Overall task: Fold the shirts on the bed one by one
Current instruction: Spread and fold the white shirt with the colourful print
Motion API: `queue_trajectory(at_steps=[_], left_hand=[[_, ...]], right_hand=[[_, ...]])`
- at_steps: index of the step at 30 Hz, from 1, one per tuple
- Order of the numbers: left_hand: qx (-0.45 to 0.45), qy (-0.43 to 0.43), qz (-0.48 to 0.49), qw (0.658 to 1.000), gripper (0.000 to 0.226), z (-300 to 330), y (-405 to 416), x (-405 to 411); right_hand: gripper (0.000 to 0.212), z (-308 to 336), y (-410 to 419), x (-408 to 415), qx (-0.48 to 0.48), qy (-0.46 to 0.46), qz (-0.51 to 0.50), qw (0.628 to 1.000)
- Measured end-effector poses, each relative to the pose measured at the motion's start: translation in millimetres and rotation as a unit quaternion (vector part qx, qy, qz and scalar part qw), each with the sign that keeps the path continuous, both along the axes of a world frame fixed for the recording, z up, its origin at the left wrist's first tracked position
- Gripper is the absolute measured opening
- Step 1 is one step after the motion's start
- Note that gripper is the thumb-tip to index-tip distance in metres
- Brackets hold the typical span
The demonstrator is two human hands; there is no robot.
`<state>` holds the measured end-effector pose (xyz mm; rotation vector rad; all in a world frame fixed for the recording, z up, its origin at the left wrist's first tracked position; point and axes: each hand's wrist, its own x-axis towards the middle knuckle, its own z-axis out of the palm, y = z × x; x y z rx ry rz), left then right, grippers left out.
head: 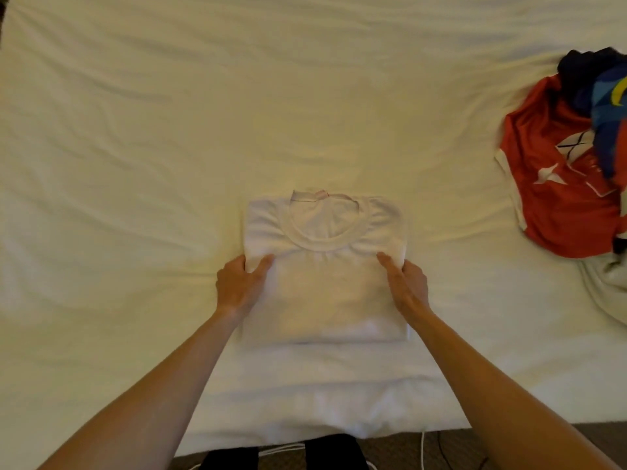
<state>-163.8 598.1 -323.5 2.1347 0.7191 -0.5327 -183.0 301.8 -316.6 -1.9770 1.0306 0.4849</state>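
A white shirt (324, 266) lies folded into a neat rectangle near the front middle of the bed, its round collar facing up and away from me. My left hand (241, 286) grips its left edge, thumb on top and fingers tucked under the fabric. On the opposite side, my right hand (405, 286) holds the right edge in the same way. Both hands sit about halfway down the folded shirt.
A heap of unfolded shirts lies at the right edge of the bed: a red shirt (563, 184) with white marks, with a dark blue one (607, 106) on top. The cream bed sheet (203, 113) is wrinkled. White cords (422, 449) hang at the bed's front edge.
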Motion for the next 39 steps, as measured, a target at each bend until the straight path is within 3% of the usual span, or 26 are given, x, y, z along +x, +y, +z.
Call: queue_trajectory(at_steps=[3, 10, 14, 20, 28, 33, 39], left_hand=[[-0.043, -0.038, -0.01, 0.998, 0.029, -6, 3, -4], [-0.003, -0.095, -0.052, 0.994, 0.024, 38, 3, 14], [0.005, -0.159, -0.071, 0.985, 0.025, 145, 9, 65], [0.026, -0.273, -0.082, 0.958, 0.04, 379, 21, 143], [0.048, -0.386, -0.057, 0.92, 0.051, 652, 38, 173], [0.048, -0.431, -0.047, 0.9, 0.052, 747, 68, 150], [0.026, -0.457, -0.033, 0.888, 0.051, 791, 137, 101]], right_hand=[[0.046, -7, -3, -1, 0.054, -0.022, -0.004, 0.998], [0.041, 40, 6, 9, -0.021, -0.092, 0.069, 0.993], [0.038, 143, 6, 52, -0.035, -0.162, 0.096, 0.982], [0.038, 369, 11, 138, -0.036, -0.289, 0.12, 0.949], [0.052, 642, 24, 184, -0.075, -0.432, 0.136, 0.888], [0.044, 732, 50, 172, -0.077, -0.481, 0.142, 0.862], [0.038, 788, 113, 138, -0.061, -0.513, 0.184, 0.836]])
